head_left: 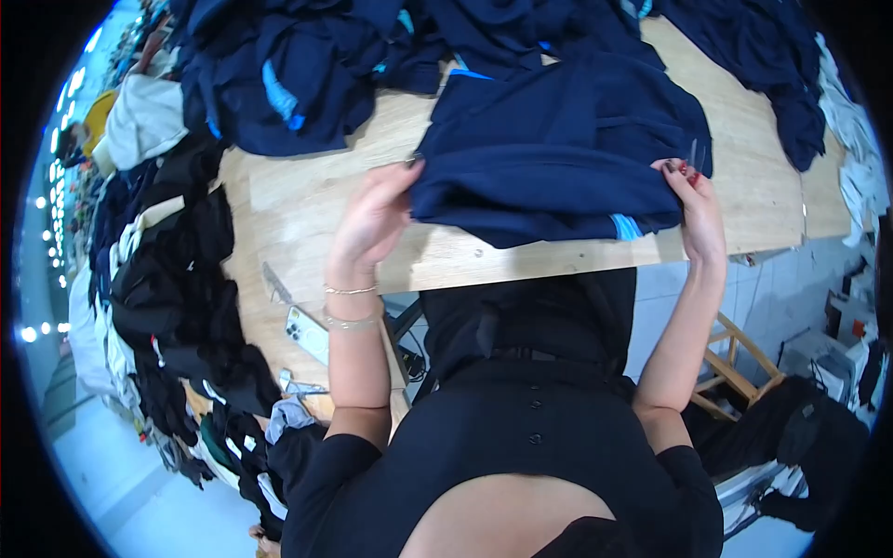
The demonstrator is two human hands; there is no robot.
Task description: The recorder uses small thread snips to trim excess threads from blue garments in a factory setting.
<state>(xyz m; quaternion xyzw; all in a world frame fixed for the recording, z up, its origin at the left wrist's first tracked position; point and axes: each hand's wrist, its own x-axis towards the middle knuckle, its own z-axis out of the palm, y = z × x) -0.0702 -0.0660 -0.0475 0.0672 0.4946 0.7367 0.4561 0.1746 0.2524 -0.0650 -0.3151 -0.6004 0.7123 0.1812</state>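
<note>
A navy blue garment (549,181) stretches between my two hands at the table's near edge, its lower edge hanging in a loose fold. My left hand (372,209) pinches its left end between thumb and fingers. At the other end, my right hand (698,205) grips the cloth. Thin pointed metal blades, like those of thread snips (694,153), stick up from the right fingers; the rest of that tool is hidden. A light blue patch (627,227) shows near the lower right edge of the cloth.
More navy garments with light blue parts (279,93) are heaped along the far side of the wooden table (288,195). Black clothes (177,288) pile up at the left. A phone (307,333) lies by my left forearm. A wooden stool (739,367) stands at the lower right.
</note>
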